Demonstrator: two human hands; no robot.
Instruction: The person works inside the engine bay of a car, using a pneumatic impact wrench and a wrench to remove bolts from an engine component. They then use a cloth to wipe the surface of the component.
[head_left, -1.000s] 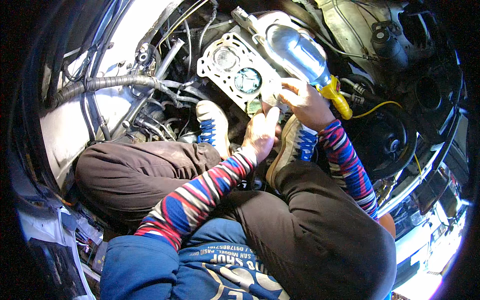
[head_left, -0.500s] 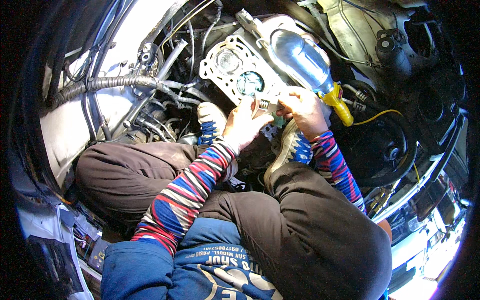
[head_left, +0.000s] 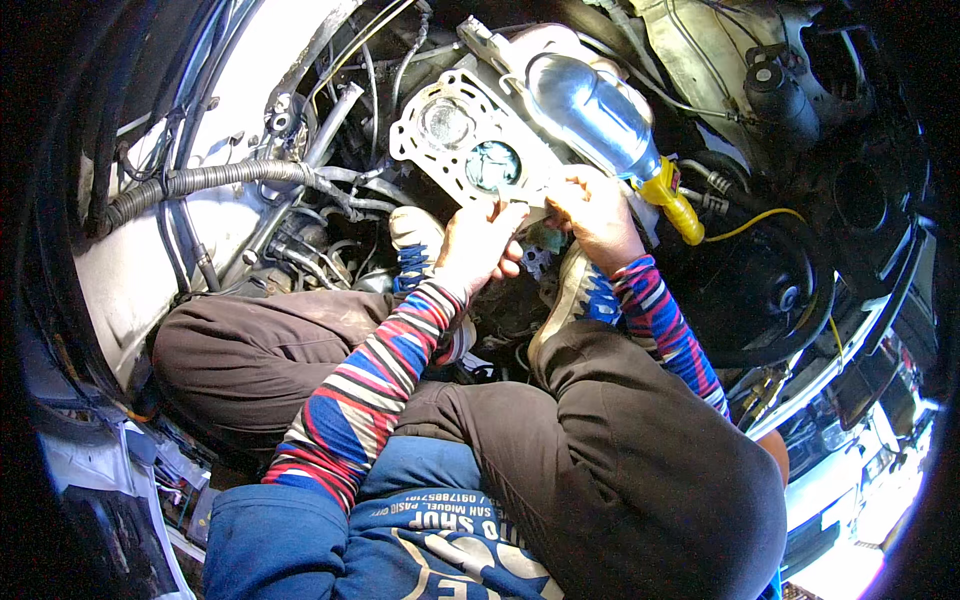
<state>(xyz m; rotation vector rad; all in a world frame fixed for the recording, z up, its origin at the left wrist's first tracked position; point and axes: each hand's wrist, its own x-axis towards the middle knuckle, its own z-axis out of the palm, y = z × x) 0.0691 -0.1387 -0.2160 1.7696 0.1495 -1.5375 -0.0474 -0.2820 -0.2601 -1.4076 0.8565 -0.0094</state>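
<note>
engine bay (head_left: 330, 260) carries white head gasket (head_left: 440, 150), silver work lamp (head_left: 590, 110), ribbed hose (head_left: 200, 185).

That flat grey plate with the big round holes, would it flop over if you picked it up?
The plate would probably flex a little, since it looks thin and mostly cut-outs. Likely light for its size. Its narrow bridges between holes could bend or crease if grabbed carelessly. The left hand and right hand touch its lower edge.

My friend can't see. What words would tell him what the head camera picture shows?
Seen from above, a person sitting in a car's engine bay presses both hands, left hand and right hand, against the lower edge of a pale metal gasket. A caged work lamp with a yellow handle lies just beyond.
</note>
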